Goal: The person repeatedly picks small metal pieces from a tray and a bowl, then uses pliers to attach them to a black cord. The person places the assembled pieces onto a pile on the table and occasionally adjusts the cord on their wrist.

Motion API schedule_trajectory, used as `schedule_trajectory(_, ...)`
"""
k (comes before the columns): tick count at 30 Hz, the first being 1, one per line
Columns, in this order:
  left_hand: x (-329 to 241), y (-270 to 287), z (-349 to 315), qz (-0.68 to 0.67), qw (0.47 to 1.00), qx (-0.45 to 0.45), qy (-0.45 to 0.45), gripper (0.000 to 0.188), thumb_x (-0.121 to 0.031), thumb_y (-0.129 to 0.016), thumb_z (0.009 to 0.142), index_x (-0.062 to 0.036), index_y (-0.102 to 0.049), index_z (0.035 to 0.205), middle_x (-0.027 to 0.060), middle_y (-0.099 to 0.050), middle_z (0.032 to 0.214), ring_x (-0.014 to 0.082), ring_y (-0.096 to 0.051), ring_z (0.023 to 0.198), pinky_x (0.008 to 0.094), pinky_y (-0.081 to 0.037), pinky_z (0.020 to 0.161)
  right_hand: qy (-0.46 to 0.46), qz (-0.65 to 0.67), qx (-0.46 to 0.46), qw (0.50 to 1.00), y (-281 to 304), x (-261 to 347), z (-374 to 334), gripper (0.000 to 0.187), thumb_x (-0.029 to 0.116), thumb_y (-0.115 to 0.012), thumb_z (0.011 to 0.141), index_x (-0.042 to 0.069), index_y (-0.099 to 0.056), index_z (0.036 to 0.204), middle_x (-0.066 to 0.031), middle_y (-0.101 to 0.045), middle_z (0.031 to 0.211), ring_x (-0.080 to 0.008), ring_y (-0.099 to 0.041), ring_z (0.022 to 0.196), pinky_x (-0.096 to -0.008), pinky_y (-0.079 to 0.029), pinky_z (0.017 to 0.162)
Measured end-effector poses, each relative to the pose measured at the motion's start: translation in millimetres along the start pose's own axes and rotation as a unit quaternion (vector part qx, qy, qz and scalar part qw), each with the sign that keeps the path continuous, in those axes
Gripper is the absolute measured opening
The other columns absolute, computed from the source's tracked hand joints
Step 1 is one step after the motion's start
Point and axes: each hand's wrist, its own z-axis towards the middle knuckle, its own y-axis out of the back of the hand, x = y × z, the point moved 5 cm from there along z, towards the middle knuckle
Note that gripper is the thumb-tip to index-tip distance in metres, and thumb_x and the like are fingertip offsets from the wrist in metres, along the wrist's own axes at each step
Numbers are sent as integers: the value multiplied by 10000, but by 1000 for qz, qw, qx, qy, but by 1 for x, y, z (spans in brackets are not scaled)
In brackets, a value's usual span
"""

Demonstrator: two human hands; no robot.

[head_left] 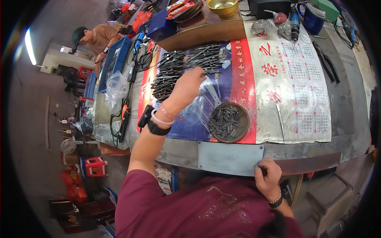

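Your right hand [270, 178], loosely curled, any hold hidden, is at the grey plate's [230, 156] corner. Farther off, a light pinch would likely disturb least as your left hand [189, 86] bends its fingers, opening and hold unclear; dark rods [164, 75] lie beside and just beyond the fingertips.

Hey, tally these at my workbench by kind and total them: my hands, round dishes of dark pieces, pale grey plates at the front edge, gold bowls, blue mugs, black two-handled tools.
Hands, left hand and right hand: 2
Round dish: 1
Grey plate: 1
Gold bowl: 1
Blue mug: 1
Black two-handled tool: 1
Total: 7
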Motion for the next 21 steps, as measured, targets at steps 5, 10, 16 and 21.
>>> schedule_trajectory(5,-2,-33,16,226,966,-16,-126,173,-127,-630,823,-76,-528,953,100,-551,897,301,-528,863,412,-422,727,26,-13,13,999,3,0,1,151,31,-684,743,40,-554,818,-102,-587,705,-274,-556,566,-350,-444,510)
schedule_trajectory(10,3,-24,14,160,980,-54,-105,350,-146,-696,779,-69,-543,1085,114,-561,991,328,-526,940,419,-429,772,13,-6,31,999,1,-3,-2,135,46,-703,719,43,-580,774,-89,-599,705,-261,-566,561,-344,-455,512)
schedule_trajectory(16,20,-21,-3,135,987,-31,-76,154,-67,-654,794,-40,-553,907,121,-562,837,328,-547,829,415,-443,734,17,-25,13,999,-2,-1,-2,116,47,-695,731,41,-586,769,-87,-597,691,-256,-559,542,-337,-449,498)
schedule_trajectory(21,29,-25,0,115,983,-101,-100,80,-56,-627,809,-39,-570,863,120,-572,806,324,-567,795,412,-460,696,32,-57,6,998,-4,3,0,125,29,-676,745,37,-567,804,-83,-589,683,-245,-544,529,-333,-438,490)
